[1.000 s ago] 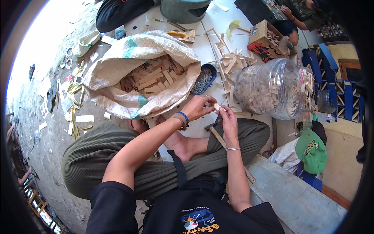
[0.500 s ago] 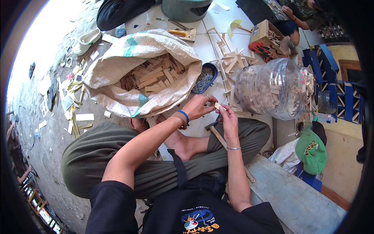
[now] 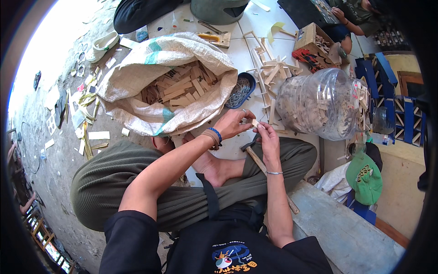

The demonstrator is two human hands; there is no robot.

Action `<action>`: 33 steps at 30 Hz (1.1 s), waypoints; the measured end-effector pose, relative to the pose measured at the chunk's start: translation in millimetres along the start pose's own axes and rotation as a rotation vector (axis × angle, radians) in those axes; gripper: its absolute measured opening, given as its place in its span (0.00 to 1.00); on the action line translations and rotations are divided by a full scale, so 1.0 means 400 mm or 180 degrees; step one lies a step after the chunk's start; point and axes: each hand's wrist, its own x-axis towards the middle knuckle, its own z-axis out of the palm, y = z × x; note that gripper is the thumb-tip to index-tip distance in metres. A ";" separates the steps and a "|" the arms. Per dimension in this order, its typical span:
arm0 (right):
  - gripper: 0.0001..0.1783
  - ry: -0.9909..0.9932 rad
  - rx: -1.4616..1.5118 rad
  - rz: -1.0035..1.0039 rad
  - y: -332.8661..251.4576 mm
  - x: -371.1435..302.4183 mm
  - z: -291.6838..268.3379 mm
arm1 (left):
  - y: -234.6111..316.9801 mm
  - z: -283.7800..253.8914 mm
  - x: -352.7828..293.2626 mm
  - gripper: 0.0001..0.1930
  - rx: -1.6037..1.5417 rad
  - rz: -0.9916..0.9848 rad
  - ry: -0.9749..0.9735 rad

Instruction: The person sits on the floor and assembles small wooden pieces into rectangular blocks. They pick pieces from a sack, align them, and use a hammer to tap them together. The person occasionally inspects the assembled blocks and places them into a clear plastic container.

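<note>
My left hand (image 3: 231,124) and my right hand (image 3: 269,140) meet just in front of the sack. Between their fingertips they pinch a small pale wood piece (image 3: 255,123). Whatever else the fingers may hold is too small to make out. A hammer (image 3: 256,158) with a wooden handle lies across my right leg, partly behind my right forearm. The wide-mouthed white woven sack (image 3: 132,73) ahead on the left is filled with short wood pieces (image 3: 178,86). At its right side stands a blue bowl (image 3: 251,82) of thin nails.
Joined wooden strips (image 3: 272,68) lie beyond my hands, beside a big clear plastic jar (image 3: 315,102) of wood bits. A wooden box (image 3: 305,39) stands farther back, near another person's hand (image 3: 337,14). A green cap (image 3: 365,178) and a grey bench (image 3: 337,223) are at right.
</note>
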 end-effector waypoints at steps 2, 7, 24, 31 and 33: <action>0.14 0.0004 -0.0031 -0.0013 0.000 0.002 0.000 | -0.001 0.001 0.000 0.17 0.0015 0.0005 0.0005; 0.15 0.0044 -0.0143 0.0002 -0.005 0.003 0.000 | -0.002 0.003 -0.001 0.17 0.0001 0.0015 0.0051; 0.16 -0.0087 -0.0345 0.0052 -0.013 0.007 -0.016 | -0.004 -0.005 -0.003 0.17 0.0113 0.0126 -0.0053; 0.16 -0.0051 -0.0379 0.0062 -0.013 0.005 -0.013 | -0.009 -0.001 -0.002 0.18 0.0113 0.0092 -0.0050; 0.17 -0.0079 -0.0367 0.0050 -0.012 0.004 -0.013 | -0.005 -0.006 -0.002 0.19 0.0051 0.0094 -0.0094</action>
